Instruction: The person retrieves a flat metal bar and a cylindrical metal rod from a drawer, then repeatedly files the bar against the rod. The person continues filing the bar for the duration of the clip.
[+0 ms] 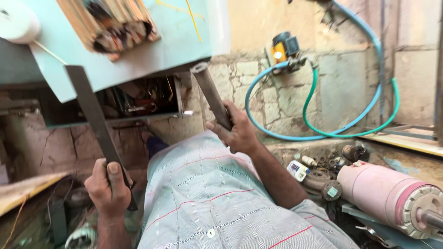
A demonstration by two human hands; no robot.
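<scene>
Head view, looking down over a striped shirt (207, 203) to the hands. Left hand (108, 189) has its fingers wrapped tight around the lower end of a flat dark metal bar (94, 122), thumb pressed along its face; bar runs up and left until its top end overlaps the edge of the pale blue workbench (175, 46). Right hand (237, 131) is clenched on a grey metal rod (212, 94), which tilts up-left toward the same bench edge, its round tip just under it. Bar and rod are well apart, both below the bench front. Under the bench sits an open drawer (143, 99) cluttered with tools. On top of the bench, a copper coil winding (113, 23). Right of the bench, a yellow pump (284, 48) on the wall with blue hose (364, 117) and green hose (311, 99) looping down. Far lower right of the bench, a pink motor body (387, 193) lying on its side
</scene>
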